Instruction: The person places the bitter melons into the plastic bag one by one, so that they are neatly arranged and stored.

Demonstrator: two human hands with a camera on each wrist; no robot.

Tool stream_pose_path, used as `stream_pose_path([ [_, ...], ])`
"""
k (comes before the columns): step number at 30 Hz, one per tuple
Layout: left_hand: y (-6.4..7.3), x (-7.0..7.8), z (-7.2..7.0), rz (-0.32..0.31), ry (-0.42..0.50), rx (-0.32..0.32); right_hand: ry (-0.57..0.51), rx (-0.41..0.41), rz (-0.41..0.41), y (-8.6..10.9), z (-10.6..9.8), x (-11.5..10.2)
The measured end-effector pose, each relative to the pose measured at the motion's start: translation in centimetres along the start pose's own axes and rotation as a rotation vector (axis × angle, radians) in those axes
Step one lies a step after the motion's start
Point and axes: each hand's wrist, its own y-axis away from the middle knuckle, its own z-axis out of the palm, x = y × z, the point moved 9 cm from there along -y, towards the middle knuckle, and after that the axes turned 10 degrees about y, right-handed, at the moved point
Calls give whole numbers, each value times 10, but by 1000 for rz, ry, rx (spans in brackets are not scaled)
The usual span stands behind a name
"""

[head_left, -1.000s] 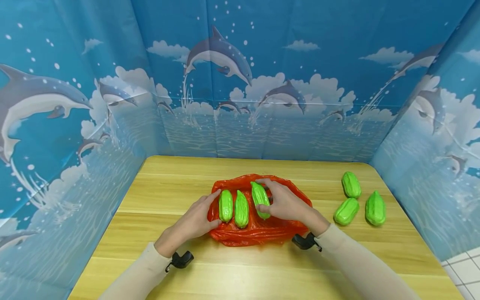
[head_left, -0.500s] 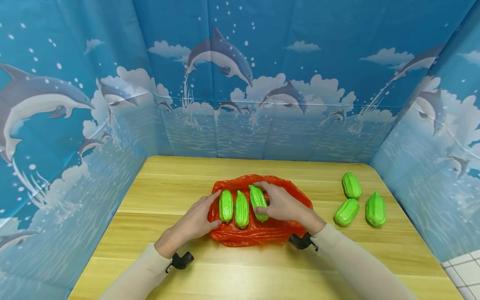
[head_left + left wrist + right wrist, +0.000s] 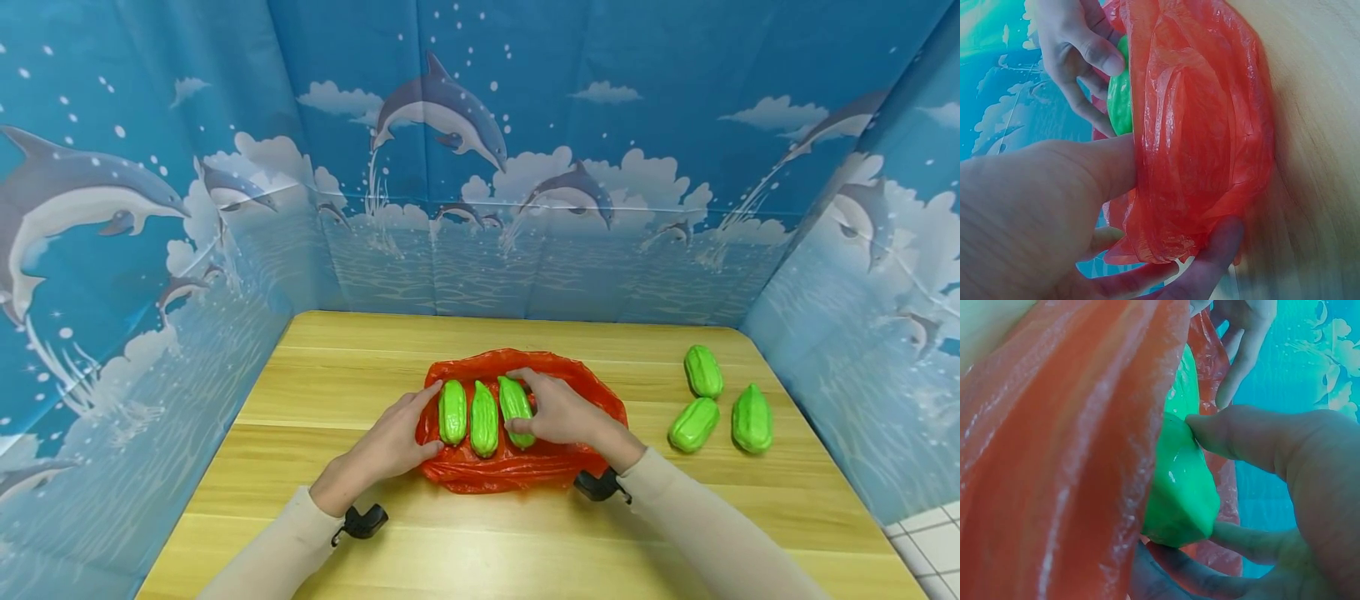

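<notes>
Cream sleeves, the left one point(image 3: 270, 542) and the right one point(image 3: 712, 517), come nearest to me in the head view, each ending by a black wrist mount, left point(image 3: 365, 522) and right point(image 3: 597, 485), above the pale wood bench point(image 3: 465, 550). Beyond them I have a red plastic bag point(image 3: 480, 479) lying on its side, its crumpled near edge towards me.

The left hand point(image 3: 390, 437) grips the bag's left end: on the left wrist camera I see its thumb pass behind the plastic rim, tip hidden, and a finger bear on the outside. The right hand point(image 3: 558, 412) pinches the rightmost of three green ridged gourds in the bag, the held gourd point(image 3: 514, 410), thumb on the near part and fingers towards the far end. That gourd lies just left of the right palm, between thumb and fingers, inside the bag's rim; I cannot tell whether it rests its full weight there.

Just left of it I see the middle gourd point(image 3: 483, 421), pointed end away from me, and further left the end gourd point(image 3: 452, 412), near the left hand's fingertips.

Well to the right of the bag, on the bench, lie three more: a stubby gourd point(image 3: 693, 425), a pointed gourd point(image 3: 752, 419) just beside it, and a far gourd point(image 3: 703, 372) behind. Past the bench's back edge hangs a blue dolphin-print backdrop point(image 3: 555, 275).
</notes>
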Motion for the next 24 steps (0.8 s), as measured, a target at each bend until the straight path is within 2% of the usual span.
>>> stream_pose_path([
  [24,-3,-1,2,-10,-16,-8,-5,24,15,14,-1,7],
])
